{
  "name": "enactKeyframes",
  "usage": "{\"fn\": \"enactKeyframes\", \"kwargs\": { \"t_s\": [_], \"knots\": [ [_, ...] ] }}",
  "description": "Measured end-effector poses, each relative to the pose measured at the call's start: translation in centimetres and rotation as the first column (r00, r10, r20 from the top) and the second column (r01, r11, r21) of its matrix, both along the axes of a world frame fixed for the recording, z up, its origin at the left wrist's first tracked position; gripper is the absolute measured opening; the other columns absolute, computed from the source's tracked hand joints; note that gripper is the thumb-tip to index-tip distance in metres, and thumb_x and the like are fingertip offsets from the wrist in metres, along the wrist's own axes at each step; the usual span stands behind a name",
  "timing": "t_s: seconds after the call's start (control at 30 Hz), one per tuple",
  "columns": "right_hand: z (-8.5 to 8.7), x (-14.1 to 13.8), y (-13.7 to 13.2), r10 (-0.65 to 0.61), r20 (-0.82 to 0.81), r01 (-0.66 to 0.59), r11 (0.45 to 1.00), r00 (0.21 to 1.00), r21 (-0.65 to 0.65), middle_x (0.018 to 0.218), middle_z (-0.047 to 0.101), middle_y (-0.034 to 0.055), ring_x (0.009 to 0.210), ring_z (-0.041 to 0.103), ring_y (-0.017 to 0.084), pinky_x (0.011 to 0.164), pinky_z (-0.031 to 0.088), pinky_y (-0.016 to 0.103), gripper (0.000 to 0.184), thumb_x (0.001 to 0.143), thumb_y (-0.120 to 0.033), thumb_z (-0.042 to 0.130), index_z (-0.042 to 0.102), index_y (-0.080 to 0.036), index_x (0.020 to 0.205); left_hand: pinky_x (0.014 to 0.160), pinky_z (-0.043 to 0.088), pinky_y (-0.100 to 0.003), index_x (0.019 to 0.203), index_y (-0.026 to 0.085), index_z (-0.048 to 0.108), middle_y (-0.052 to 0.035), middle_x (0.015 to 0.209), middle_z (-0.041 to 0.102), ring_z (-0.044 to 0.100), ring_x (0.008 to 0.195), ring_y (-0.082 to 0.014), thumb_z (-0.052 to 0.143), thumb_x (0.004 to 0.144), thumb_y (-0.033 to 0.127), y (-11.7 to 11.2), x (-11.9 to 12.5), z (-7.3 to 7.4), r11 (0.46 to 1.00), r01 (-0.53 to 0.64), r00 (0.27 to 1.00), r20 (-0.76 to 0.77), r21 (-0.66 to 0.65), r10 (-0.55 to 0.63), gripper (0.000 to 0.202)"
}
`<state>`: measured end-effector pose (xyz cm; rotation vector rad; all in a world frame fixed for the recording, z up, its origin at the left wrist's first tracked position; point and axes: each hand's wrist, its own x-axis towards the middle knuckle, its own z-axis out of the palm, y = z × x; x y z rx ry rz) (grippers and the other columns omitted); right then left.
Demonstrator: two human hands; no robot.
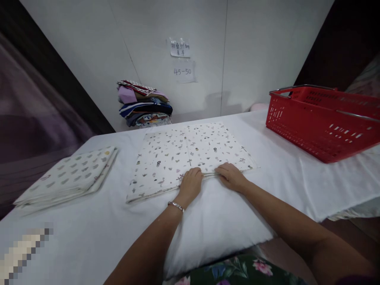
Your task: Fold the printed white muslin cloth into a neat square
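A white pillowcase with small printed motifs [190, 152] lies flat on the white table [225, 221], partly over the far end of a white pillow [219, 225]. My left hand [190, 183], with a silver bracelet on the wrist, has its fingers curled on the cloth's near edge. My right hand [231, 176] grips the same edge just to the right. The two hands are nearly touching. The fingertips are tucked at the hem.
A folded patterned cloth [69, 176] lies at the left of the table. A stack of folded coloured fabrics [144, 105] stands at the back by the wall. A red plastic basket [323, 118] sits at the right. Paper notes [181, 59] hang on the wall.
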<state>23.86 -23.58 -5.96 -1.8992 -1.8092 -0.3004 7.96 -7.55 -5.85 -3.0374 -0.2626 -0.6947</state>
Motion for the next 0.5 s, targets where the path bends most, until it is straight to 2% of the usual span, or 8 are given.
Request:
{"fn": "enactKeyframes", "kwargs": {
  "t_s": [0.3, 0.5],
  "knots": [
    [0.28, -0.71, 0.64, -0.051, 0.035, 0.052, 0.999, 0.998, -0.012, 0.095, 0.062, 0.0084, 0.089, 0.05, 0.02, 0.076, 0.036, 0.032, 0.015, 0.09, -0.013, 0.042, 0.057, -0.016, 0.093, 0.072, 0.039, -0.034, 0.081, 0.018, 0.052, -0.0041, 0.083, 0.057, 0.051, 0.078, -0.0182, 0.04, 0.091, 0.016, 0.1, 0.05, 0.05, 1.0, -0.011, 1.0, -0.029, -0.004, 0.01, 0.016],
    [0.04, -0.65, 0.74, -0.088, 0.093, 0.089, 0.996, 0.992, -0.004, 0.09, 0.061, 0.0082, 0.086, 0.048, 0.02, 0.075, 0.034, 0.031, 0.017, 0.091, -0.014, 0.043, 0.06, -0.016, 0.09, 0.072, 0.037, -0.034, 0.082, 0.017, 0.054, -0.0047, 0.082, 0.058, 0.052, 0.079, -0.0187, 0.041, 0.089, 0.012, 0.11, 0.02, -0.02, 0.999, 0.003, 0.999, -0.051, 0.036, -0.001, 0.015]
  ]
}}
